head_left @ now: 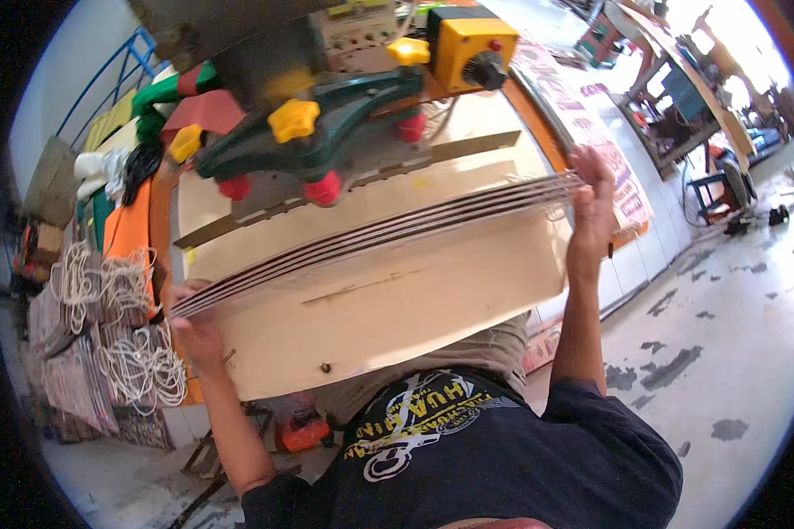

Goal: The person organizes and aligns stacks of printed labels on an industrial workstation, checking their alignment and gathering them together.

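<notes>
Between my two hands a long, flat stack of thin sheets (pixel 397 231) stands on edge, its layers showing as alternating pale and dark lines. My left hand (pixel 196 331) is closed on its lower left end, with some fingers hidden behind it. At the upper right end my right hand (pixel 594 198) grips the stack, thumb on the near side. Underneath lies a pale tan board (pixel 397 326) with a dark slit and a small dark hole. Just beyond the stack is a machine with a dark green clamp bracket (pixel 353 106), yellow star knobs (pixel 293 121) and red feet (pixel 323 188).
A yellow control box (pixel 472 53) with a black dial sits at the back. A thin metal strip (pixel 476 147) crosses the board. Bundles of white cord (pixel 141 366) rest on stacked printed items at the left. A workbench (pixel 679 79) stands far right.
</notes>
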The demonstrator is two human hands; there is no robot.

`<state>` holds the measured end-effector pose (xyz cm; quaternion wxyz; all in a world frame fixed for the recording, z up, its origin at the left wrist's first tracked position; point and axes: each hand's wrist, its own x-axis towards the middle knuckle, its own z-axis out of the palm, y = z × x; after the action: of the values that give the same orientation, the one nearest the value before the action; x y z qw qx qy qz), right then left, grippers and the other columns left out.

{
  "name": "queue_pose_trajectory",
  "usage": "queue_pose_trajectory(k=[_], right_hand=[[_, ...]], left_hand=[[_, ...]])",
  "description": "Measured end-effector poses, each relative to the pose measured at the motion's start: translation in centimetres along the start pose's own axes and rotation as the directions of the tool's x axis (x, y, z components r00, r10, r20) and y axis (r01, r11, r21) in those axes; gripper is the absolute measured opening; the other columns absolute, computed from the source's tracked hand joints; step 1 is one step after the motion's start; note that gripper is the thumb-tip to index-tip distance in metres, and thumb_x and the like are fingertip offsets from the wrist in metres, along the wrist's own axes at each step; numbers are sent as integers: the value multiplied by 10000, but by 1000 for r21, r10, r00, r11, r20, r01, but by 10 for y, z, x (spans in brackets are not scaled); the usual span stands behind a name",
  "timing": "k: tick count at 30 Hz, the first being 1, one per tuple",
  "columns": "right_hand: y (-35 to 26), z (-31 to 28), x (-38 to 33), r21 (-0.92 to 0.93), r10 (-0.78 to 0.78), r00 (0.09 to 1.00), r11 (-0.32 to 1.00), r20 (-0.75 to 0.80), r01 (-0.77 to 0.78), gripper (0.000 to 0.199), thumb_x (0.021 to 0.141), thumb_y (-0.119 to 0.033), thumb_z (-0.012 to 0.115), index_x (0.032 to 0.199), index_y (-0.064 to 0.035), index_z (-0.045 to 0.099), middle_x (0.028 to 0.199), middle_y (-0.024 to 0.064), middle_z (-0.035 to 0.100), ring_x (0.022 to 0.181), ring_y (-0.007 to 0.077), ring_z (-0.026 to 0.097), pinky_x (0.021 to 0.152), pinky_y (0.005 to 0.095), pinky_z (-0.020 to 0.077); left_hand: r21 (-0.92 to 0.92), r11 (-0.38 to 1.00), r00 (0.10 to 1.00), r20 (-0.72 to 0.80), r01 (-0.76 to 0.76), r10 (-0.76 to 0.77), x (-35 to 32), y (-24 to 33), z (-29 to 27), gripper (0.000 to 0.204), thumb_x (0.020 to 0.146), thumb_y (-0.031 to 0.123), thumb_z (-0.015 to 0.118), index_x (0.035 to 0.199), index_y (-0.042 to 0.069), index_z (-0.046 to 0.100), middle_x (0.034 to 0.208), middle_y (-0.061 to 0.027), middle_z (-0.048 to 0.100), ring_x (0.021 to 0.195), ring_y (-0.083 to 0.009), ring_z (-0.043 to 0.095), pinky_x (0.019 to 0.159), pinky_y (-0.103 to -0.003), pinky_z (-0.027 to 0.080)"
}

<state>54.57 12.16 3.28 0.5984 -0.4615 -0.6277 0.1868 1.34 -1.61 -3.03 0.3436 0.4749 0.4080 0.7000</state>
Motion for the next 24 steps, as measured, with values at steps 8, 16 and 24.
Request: queue_pose_trajectory(k=[8, 16, 24], right_hand=[[22, 4, -12, 317, 142, 976, 929, 165, -189, 813, 968, -489, 618, 1532, 7, 309, 1498, 238, 447, 1423, 319, 404, 1170, 442, 316], [25, 1, -10, 304, 168, 955, 922, 244, -240, 729, 915, -559, 669, 1336, 14, 506, 1306, 168, 621, 1205, 228, 588, 1045, 376, 448], [42, -17, -5, 169, 219, 892, 937, 396, -305, 806, 835, -676, 688, 1240, 12, 579, 1245, 127, 660, 1168, 214, 605, 1026, 372, 458]], left_hand=[[27, 1000, 1000, 3, -3, 3, -1, 4, 1, 746, 797, 704, 703, 1044, 35, 484, 1026, -140, 587, 997, -241, 604, 924, -389, 500], [117, 993, 999, -33, 2, 2, -2, 6, 4, 775, 804, 758, 642, 1032, 36, 474, 1029, -150, 584, 978, -240, 602, 923, -388, 506], [170, 985, 1000, 8, 25, -26, 0, 14, 3, 815, 763, 761, 677, 1042, 16, 504, 1050, -193, 612, 1013, -280, 629, 931, -423, 525]])
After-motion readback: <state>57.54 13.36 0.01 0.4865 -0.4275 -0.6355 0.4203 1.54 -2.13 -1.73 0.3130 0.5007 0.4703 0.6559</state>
